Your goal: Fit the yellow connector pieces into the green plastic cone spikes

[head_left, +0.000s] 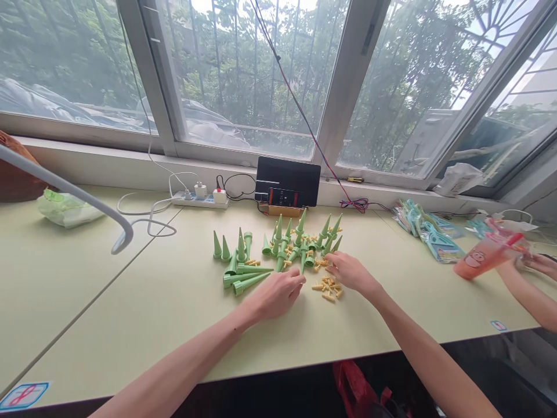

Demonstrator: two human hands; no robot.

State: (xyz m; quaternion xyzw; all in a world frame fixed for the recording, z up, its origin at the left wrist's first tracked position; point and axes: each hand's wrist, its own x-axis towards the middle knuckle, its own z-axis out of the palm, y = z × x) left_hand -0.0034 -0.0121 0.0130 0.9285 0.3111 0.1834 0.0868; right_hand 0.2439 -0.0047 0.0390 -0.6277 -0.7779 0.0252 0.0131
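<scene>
My left hand (281, 293) is closed low over the table, fingers curled in; what they hold, if anything, is hidden. Just beyond its fingertips, a green plastic spike (303, 255) points down towards them. Fingers bent together, my right hand (350, 271) reaches to the right edge of a cluster of green spikes (300, 238). Small yellow plastic pegs (319, 264) lie at its fingertips, and whether one is pinched I cannot make out. A loose pile of yellow pegs (328, 286) lies between my hands. Left of them, several green spikes (248, 278) lie flat while others stand upright.
A tablet (287, 174) with a phone (284, 197) before it leans by the window. A power strip (200, 200) and cables sit back left, near a grey curved bar (87, 194). At right are packaged items (439, 241), a drink cup (474, 258) and another person's arm (522, 290).
</scene>
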